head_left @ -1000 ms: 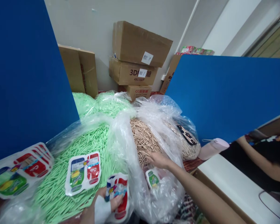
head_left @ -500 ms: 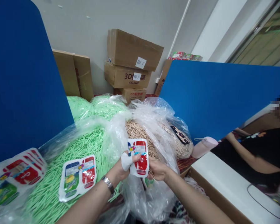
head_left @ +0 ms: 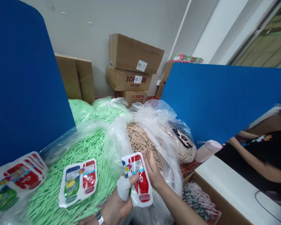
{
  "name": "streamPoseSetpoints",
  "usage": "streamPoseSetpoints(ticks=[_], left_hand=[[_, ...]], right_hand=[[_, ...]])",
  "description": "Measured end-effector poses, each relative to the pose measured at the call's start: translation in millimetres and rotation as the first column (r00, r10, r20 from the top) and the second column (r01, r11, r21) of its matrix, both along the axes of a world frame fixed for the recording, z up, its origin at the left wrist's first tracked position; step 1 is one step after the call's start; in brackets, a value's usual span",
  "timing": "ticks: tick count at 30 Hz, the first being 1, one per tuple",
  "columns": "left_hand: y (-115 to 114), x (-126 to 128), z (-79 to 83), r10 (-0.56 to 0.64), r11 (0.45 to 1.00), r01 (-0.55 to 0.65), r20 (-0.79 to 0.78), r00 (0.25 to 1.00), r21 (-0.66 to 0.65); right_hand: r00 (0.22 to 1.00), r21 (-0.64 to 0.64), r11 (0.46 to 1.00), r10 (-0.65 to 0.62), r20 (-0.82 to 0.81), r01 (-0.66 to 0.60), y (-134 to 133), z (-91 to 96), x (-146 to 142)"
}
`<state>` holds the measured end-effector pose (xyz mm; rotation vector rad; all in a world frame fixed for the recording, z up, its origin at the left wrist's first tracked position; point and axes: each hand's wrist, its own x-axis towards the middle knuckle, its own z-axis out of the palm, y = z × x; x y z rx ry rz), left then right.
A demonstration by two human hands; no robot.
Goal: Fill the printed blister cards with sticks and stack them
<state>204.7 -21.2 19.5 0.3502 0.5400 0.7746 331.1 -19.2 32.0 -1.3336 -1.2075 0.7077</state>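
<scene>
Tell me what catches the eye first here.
A sprawling heap of green sticks fills the lower left, with a mound of brown sticks right of it. In front, the left hand pinches a red-and-white pouch, the right hand against its edge. Tall blue panels stand on either side.

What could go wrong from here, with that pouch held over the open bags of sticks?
1. The pouch is pinched mainly under the wrapped thumb of the left hand, with the right hand only at its edge, so it might slip and drop.
2. The brown sticks lie heaped in an open bag right behind the hands. A nudge could spill some.
</scene>
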Motion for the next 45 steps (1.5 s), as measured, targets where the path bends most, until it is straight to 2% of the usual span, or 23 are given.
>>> streamPoseSetpoints(ticks=[3,5,7,9,13,17,19,21,24,26,33,37,39,42,44,45], left_hand=[[6,-4,3.6,-0.033,0.999,0.033,0.01,0.999,0.001],[7,-8,3.5,-0.036,0.998,0.036,-0.009,0.999,0.049],[7,-15,1.8,-0.027,0.989,0.038,-0.078,0.997,0.142],[7,-23,-1.2,0.0,0.965,0.057,-0.216,0.976,0.257],[10,-40,-11.3,0.118,0.919,0.067,-0.432,0.894,0.389],[9,-52,-19.4,0.245,0.869,0.063,-0.537,0.807,0.491],[8,-57,-19.4,0.304,0.832,0.069,-0.556,0.774,0.551],[8,-61,-17.5,0.381,0.772,0.083,-0.564,0.733,0.63],[11,-67,-15.2,0.498,0.677,0.102,-0.556,0.666,0.729],[13,-70,-16.1,0.528,0.645,0.112,-0.547,0.649,0.756],[14,-77,-19.0,0.554,0.589,0.153,-0.534,0.639,0.793],[16,-83,-7.4,0.572,0.533,0.171,-0.502,0.649,0.829],[18,-86,-3.1,0.564,0.528,0.175,-0.497,0.659,0.831],[19,-90,-2.9,0.549,0.562,0.178,-0.525,0.65,0.808],[19,-91,-5.9,0.528,0.586,0.163,-0.526,0.666,0.794],[18,-92,-7.7,0.512,0.601,0.146,-0.519,0.685,0.786]], right_hand=[[0.998,0.004,0.999,0.038,0.044,-0.038,-3,-4.4,-1],[0.999,-0.006,1.0,0.03,0.017,-0.03,-1,-7.9,2],[0.994,-0.046,0.998,0.029,-0.101,-0.034,2,-10.7,4],[0.959,-0.079,0.994,0.054,-0.278,-0.079,5,-10.2,5],[0.854,-0.043,0.995,0.052,-0.518,-0.087,9,7.1,-8],[0.829,0.081,0.997,0.032,-0.558,0.017,7,36.4,-33],[0.847,0.168,0.985,0.049,-0.529,0.048,5,46.7,-46],[0.878,0.24,0.97,0.071,-0.473,0.051,3,51.3,-58],[0.939,0.303,0.953,0.082,-0.333,0.025,2,49.3,-72],[0.971,0.318,0.948,0.068,-0.23,0.009,2,44.8,-78],[1.0,0.229,0.973,0.006,-0.005,-0.005,1,28.0,-85],[0.984,0.144,0.981,0.112,0.138,-0.132,-4,23.2,-81],[0.973,0.103,0.977,0.168,0.157,-0.185,-5,22.9,-77],[0.976,0.124,0.975,0.165,0.144,-0.183,-5,25.8,-71],[0.945,0.141,0.962,0.189,0.268,-0.233,-5,29.9,-68],[0.899,0.122,0.947,0.234,0.371,-0.297,-4,32.0,-67]])
